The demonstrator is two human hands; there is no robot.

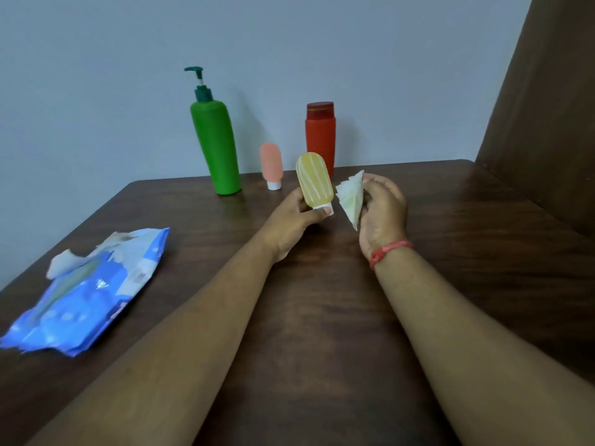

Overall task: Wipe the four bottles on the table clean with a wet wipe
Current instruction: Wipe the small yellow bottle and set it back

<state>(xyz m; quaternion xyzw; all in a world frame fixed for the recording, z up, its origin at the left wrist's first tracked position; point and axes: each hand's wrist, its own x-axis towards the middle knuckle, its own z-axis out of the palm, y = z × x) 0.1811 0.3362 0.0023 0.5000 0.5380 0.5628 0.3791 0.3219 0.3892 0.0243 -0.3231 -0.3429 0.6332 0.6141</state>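
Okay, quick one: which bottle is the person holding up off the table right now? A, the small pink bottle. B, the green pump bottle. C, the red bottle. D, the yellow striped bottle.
D: the left hand grips the yellow striped bottle by its cap end, while the other three stand on the table.

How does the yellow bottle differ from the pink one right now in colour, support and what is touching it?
The yellow bottle has pale stripes; the pink bottle is plain. The yellow bottle is held off the table by the left hand, gripped near its cap; the pink bottle stands on the table, untouched. The yellow bottle sits beside the wet wipe in the right hand; the pink bottle stands farther back. Both are small, cap-down, with white caps.
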